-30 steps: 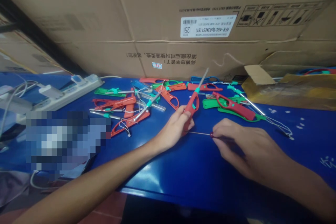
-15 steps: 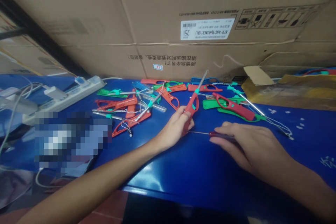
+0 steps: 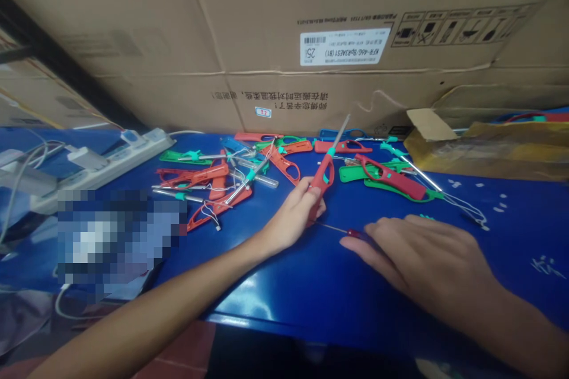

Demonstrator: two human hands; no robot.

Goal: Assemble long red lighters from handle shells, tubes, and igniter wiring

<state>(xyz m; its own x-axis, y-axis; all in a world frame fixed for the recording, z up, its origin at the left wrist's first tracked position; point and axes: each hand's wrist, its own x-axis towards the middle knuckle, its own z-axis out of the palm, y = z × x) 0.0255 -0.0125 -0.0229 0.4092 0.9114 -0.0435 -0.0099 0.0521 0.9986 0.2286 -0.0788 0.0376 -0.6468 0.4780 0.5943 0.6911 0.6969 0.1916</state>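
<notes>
My left hand (image 3: 293, 216) is closed around the handle of a red lighter (image 3: 323, 174), whose metal tube points up and away. In my right hand (image 3: 422, 254) is a screwdriver (image 3: 353, 233) with a dark red handle. Its thin shaft reaches left to the lower end of the red lighter, where my left fingers hide the contact. Behind my left hand lie several red and green casing halves (image 3: 284, 164) and metal tubes with wires (image 3: 249, 183). A red casing (image 3: 400, 182) rests over green ones at the right.
A large cardboard box (image 3: 249, 23) stands along the back of the blue table (image 3: 275, 290). At the left are a white power strip (image 3: 106, 169) and a blurred-out area. An open, taped carton (image 3: 489, 148) sits at the back right.
My right hand and the screwdriver handle have shifted slightly left and down, tilting the shaft more. The view has moved a little. Small green bits now show above my right hand.
</notes>
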